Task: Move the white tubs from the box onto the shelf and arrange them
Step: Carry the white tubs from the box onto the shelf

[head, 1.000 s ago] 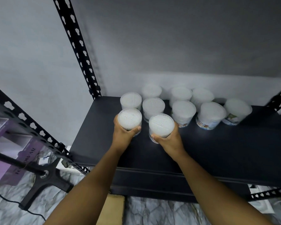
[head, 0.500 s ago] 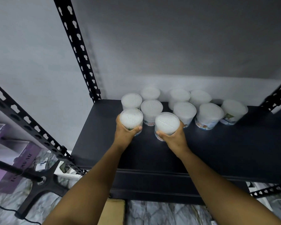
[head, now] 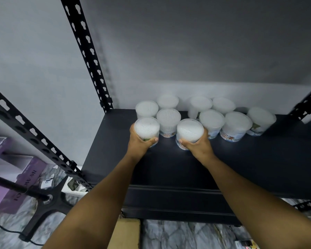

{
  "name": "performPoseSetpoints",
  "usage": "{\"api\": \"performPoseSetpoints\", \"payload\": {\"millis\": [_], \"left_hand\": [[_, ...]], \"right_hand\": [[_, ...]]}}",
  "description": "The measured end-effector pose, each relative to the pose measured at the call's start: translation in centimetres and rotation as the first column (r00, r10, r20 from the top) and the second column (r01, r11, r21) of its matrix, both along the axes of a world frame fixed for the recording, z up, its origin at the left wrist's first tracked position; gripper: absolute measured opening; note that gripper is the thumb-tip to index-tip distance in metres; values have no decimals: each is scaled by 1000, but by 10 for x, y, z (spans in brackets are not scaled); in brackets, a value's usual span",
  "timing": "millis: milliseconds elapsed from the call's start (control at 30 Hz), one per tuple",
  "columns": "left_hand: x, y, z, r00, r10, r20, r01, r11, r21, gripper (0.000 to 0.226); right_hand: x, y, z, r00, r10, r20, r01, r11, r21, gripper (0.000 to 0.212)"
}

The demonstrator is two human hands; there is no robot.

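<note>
White plastic tubs with flat translucent lids fill the back of the dark metal shelf [head: 241, 168], and I have one in each of my hands. My left hand [head: 139, 143] is wrapped around the left front tub [head: 146, 127], thumb curled across its near side, fingers hidden behind it. My right hand [head: 198, 145] grips the right front tub [head: 189, 131] the same way, thumb on the near wall just above a printed label. Both tubs stand upright toward the middle of the shelf, well back from its front edge; whether their bases touch the shelf or hang just above it I cannot tell from this angle.

Behind them the other tubs [head: 237, 123] stand in two loose rows close to the back edge, several touching one another, the farthest right one [head: 260, 119] a little apart. A black perforated steel upright [head: 87, 54] rises at the shelf's back left corner. Below the front edge shows the top of a brown cardboard box [head: 126, 234] on the marbled floor [head: 178, 234], and a purple carton [head: 16, 184] sits off to the left.
</note>
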State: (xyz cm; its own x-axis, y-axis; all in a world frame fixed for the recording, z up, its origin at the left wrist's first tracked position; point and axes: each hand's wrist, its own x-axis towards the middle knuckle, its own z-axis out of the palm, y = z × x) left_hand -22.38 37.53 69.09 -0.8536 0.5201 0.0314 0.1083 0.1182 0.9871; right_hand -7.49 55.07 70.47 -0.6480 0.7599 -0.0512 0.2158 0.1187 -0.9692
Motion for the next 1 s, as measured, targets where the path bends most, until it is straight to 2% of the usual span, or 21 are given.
{"api": "performPoseSetpoints", "payload": {"millis": [400,567,667,867,1000], "left_hand": [[-9,1,-2,1000,8,-8,-8,1000,-9,96],[-9,-2,-7,1000,-12,3,12,1000,-19,111],[-4,-6,-4,1000,6,-11,-6,998,-62,112],[15,-18,-2,997,55,-54,-63,986,-152,104],[50,-28,5,992,87,-95,-106,968,-227,99]], "right_hand": [[-4,8,6,1000,-1,-1,1,1000,8,95],[-1,10,6,999,26,45,-25,1000,-6,95],[1,8,6,999,24,32,-24,1000,4,97],[15,0,4,999,9,39,-14,992,126,90],[44,-8,5,995,78,68,-92,968,234,87]]}}
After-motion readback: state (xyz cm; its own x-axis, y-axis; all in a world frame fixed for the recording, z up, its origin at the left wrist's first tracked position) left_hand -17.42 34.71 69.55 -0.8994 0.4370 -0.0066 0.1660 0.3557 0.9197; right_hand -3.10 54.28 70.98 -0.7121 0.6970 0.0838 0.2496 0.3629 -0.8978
